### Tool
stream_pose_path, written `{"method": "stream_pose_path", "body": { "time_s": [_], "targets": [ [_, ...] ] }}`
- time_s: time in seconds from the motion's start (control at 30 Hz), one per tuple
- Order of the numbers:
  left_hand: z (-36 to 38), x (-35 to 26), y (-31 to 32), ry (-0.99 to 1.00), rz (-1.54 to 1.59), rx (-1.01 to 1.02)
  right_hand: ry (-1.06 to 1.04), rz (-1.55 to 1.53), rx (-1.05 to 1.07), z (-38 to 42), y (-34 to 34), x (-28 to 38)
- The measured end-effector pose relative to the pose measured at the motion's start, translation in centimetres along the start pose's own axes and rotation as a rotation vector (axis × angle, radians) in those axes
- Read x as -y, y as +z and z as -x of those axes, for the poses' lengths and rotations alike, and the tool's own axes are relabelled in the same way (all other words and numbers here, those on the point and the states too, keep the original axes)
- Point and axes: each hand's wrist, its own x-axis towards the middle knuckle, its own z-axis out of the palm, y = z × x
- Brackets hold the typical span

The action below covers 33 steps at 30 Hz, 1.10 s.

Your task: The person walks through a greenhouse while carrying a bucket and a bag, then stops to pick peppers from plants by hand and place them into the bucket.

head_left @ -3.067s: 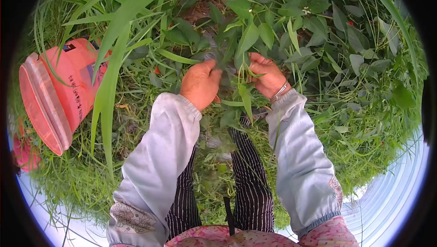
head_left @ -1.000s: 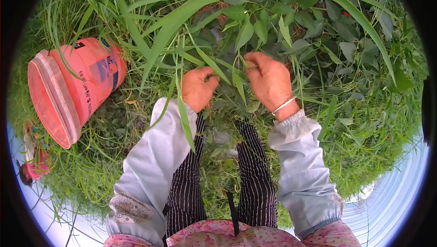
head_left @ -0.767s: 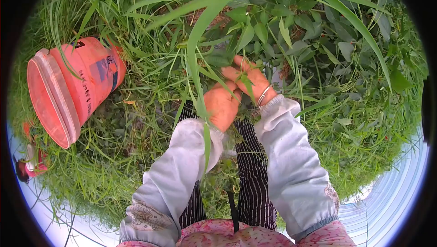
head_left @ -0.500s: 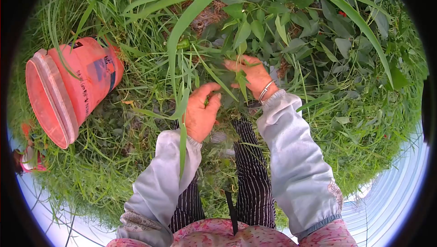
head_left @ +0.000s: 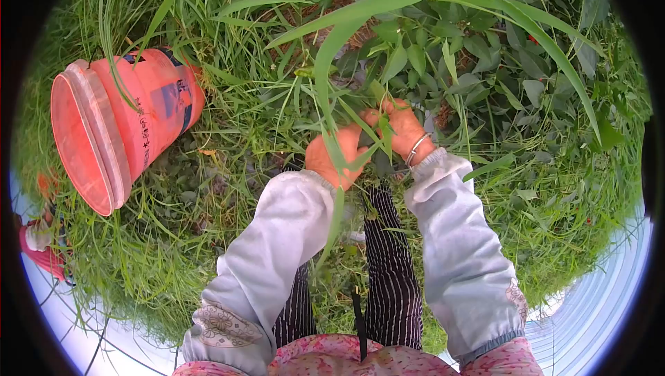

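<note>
My left hand is closed, its fingers curled among the greenery. A long grass blade crosses in front of it, so what it holds is hidden. Just to its right, my right hand has its fingers bent round a leafy stem of the plant, with a bracelet on the wrist. The fingertips of both hands nearly meet. Broad-leaved plants grow beyond the hands. A small green pepper-like fruit shows among the grass up and left of them.
A red bucket lies tilted on its side at the left, its mouth facing left. Tall grass surrounds the plants. Long blades arch across the top. Pale plastic sheeting curves behind. Another person's pink clothing shows at the far left.
My left hand has moved up and right to my right hand; the green thing visible in its fingers before is now hidden. The view has shifted, moving the bucket slightly right.
</note>
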Motion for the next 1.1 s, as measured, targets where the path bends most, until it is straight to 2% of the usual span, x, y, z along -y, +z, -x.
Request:
{"method": "stream_pose_path", "body": {
  "time_s": [0.13, 0.23, 0.27, 0.33, 0.37, 0.4, 0.53, 0.63, 0.73, 0.77, 0.8, 0.83, 0.87, 0.9, 0.93, 0.97, 1.03, 1.1],
  "targets": [
    [0.2, -0.6, 0.4, -0.22, 0.335, 0.211, 0.054, -0.044, -0.13, 0.0, 1.3, -0.6],
    [1.9, -1.0, 1.1, 0.063, 0.587, 0.362, 0.246, 0.336, -0.088, 1.1, 0.0, 1.6],
    [2.4, -2.1, 0.0, -0.058, 0.667, 0.446, 0.184, 0.341, -0.082, 1.0, -0.2, 0.9],
    [3.4, -3.9, -2.0, -0.312, 0.818, 0.623, 0.206, 0.384, -0.037, 1.4, -0.1, 1.1],
    [3.6, -2.9, -1.8, -0.36, 0.963, 0.611, 0.216, 0.408, -0.016, 1.6, -0.3, 1.7],
    [3.9, -1.0, -1.7, -0.407, 1.109, 0.597, 0.093, 0.374, -0.022, 2.3, -0.6, 2.2],
    [3.7, 1.3, -4.1, -0.511, 1.524, 0.436, 0.106, 0.421, 0.008, 4.5, -2.0, 1.8],
    [2.2, 2.4, -5.0, -0.366, 1.598, 0.46, 0.138, 0.408, 0.034, 5.4, -2.6, 1.4],
    [1.7, 1.7, -7.0, -0.173, 1.609, 0.498, 0.081, 0.425, 0.025, 6.6, -2.7, -0.9],
    [1.6, 1.8, -7.4, -0.104, 1.615, 0.501, 0.118, 0.245, -0.013, 7.3, -2.7, -2.5],
    [1.6, 2.2, -7.7, -0.103, 1.587, 0.46, 0.153, 0.061, -0.05, 8.1, -2.7, -4.1],
    [1.6, 2.6, -8.1, -0.098, 1.566, 0.404, 0.465, -0.682, -0.016, 7.8, -3.5, -2.6],
    [1.3, 3.6, -8.4, -0.043, 1.569, 0.418, 0.826, -1.381, -0.239, 7.5, -4.3, -1.0],
    [1.2, 4.5, -8.6, 0.009, 1.574, 0.429, 0.715, -1.24, -0.338, 7.8, -4.1, -1.2],
    [1.6, 4.2, -9.2, -0.039, 1.576, 0.379, 0.617, -1.086, -0.439, 8.1, -3.9, -1.3],
    [1.9, 4.3, -9.6, -0.165, 1.421, 0.374, 0.56, -0.761, -0.308, 8.4, -5.3, -0.9],
    [2.3, 4.7, -10.4, -0.395, 1.098, 0.358, 0.494, -0.685, -0.38, 8.1, -6.5, -0.6],
    [2.7, 6.5, -8.1, -0.518, 0.882, 0.296, 0.476, -0.67, -0.402, 7.9, -7.0, -0.3]
  ]
}}
